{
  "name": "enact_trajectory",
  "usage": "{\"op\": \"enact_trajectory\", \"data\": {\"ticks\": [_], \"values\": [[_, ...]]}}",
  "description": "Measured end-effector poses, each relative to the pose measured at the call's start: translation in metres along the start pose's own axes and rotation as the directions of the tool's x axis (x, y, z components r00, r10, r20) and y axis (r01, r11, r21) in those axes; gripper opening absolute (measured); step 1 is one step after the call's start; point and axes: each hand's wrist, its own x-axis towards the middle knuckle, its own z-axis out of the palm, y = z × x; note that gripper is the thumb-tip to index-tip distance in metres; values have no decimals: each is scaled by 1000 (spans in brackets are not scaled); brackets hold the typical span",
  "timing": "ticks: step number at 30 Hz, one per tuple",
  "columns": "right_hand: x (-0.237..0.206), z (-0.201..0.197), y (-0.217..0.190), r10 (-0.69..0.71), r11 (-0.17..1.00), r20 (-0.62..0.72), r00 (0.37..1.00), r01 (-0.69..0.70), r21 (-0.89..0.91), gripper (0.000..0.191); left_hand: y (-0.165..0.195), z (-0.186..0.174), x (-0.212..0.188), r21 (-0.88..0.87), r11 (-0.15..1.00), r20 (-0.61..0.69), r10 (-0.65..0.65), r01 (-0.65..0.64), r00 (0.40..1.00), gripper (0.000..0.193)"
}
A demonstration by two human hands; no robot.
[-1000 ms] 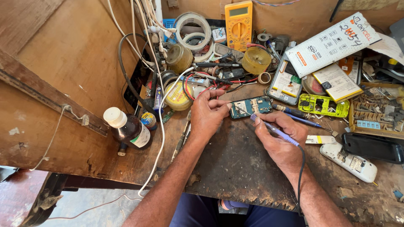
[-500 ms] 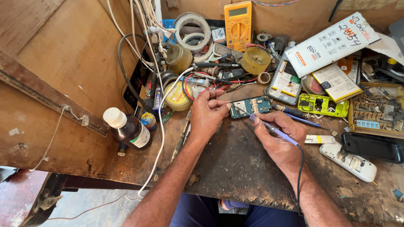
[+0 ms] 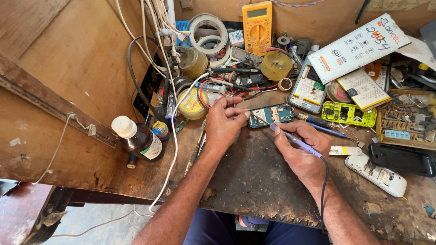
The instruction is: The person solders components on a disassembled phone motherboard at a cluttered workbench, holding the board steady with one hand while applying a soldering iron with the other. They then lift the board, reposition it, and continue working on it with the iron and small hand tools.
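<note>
Right grip [image 3: 302,149] closed on one soldering iron [image 3: 295,140]; left grip [image 3: 225,122] pinching one circuit board [image 3: 271,115].

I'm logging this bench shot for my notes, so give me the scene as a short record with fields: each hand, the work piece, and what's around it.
left hand: fingers steadying the left end of the circuit board, a thin wire at the fingertips
right hand: grips a purple-handled soldering iron, tip at the board's lower edge
circuit board: teal, flat on the worn bench
behind: yellow multimeter, tape rolls
right: green phone frame, white phone
left: brown bottle, white cap
</note>
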Motion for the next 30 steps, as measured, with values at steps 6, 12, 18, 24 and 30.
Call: {"op": "enact_trajectory", "data": {"ticks": [6,12,18,24,30], "values": [[0,0,0,2,999,12,1000,-2,39,9,-2,0,1,7,1000,-3,14,-14,1000,44],[0,-1,-1,22,1000,10,1000,-23,15,9,-1,0,1,-15,1000,5,10,-10,1000,44],[2,-5,-2,4,1000,-60,998,-4,-4,8,0,0,1,-33,999,16,3,-3,1000,45],[3,-5,-1,-13,999,-105,994,7,-53,10,0,1,0,-19,1000,18,12,-12,1000,45],[4,-5,0,-18,997,-102,995,10,-72,10,-1,1,2,-52,999,26,4,-3,1000,44]]}}
